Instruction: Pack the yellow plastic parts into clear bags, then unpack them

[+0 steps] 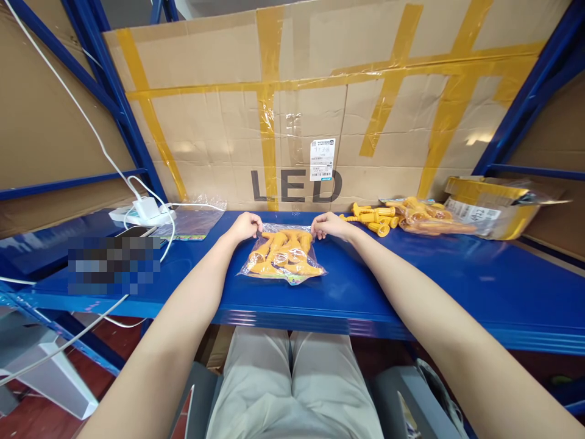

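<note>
A clear plastic bag [282, 256] lies on the blue shelf top in front of me, filled with several orange-yellow plastic pieces shaped like small toy hammers or screws. At its far left corner, my left hand [247, 227] pinches the bag's edge with fingers closed. My right hand [329, 225] does the same at the far right corner, thumb and fingers pressed together. Just right of that hand lie loose orange-yellow pieces [372, 217] with ridged handles. Which exact kind they are I cannot make out.
Behind them a filled plastic bag [425, 214] leans by an opened cardboard box [496, 207]. On the left are flat plastic bags [194, 221], a white power strip [145, 210] with cables, and a blurred-out dark device [114, 259]. A large taped carton [210, 140] stands along the back.
</note>
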Tool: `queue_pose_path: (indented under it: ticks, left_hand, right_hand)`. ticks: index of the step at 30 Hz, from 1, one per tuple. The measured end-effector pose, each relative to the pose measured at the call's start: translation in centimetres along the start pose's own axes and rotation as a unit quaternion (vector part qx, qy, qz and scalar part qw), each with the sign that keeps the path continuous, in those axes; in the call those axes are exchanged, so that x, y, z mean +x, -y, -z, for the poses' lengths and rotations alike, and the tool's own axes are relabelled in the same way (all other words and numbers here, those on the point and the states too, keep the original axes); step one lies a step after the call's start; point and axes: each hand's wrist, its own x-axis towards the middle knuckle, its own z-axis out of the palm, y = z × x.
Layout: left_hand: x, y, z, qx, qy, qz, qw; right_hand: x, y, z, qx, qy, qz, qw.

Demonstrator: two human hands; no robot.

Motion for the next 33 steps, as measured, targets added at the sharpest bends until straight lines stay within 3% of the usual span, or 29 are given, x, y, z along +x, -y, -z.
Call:
queue_pose_path:
  ticks: [6,11,15,20,29,33]
  left_hand:
    - [-0.3,-0.8,-0.3,0.039,-0.029,-0.018,0.999]
    - [-0.1,-1.1,-0.6,0.075,-0.083,-0.128,0.985]
    - [0.1,-1.4,-0.8,0.087,-0.108,-0.213,0.967]
    - [-0.1,-2.1,-1.3,0.072,-0.132,-0.269,0.951]
    - [-0.6,-3.1,-2.2,0.069,-0.166,-0.276,0.944]
    - [-0.7,-3.1,-2.4,0.085,-0.169,-0.278,0.942]
  right_hand:
    - [0.4,0.1,-0.8,-0.073,-0.014,0.01,0.997]
    - [1.0,-0.8,-0.9,-0.109,-0.031,0.054,0.992]
    - [1.0,-1.0,-0.5,-0.027,-0.013,0.037,0.999]
    - [-0.3,0.2,0.4,0.055,0.089,-0.017,0.994]
    - [-0.5,0.8,-0.7,0.138,0.105,-0.063,0.983]
    - [-0.6,0.9,-1.0,0.184,0.167,-0.074,0.966]
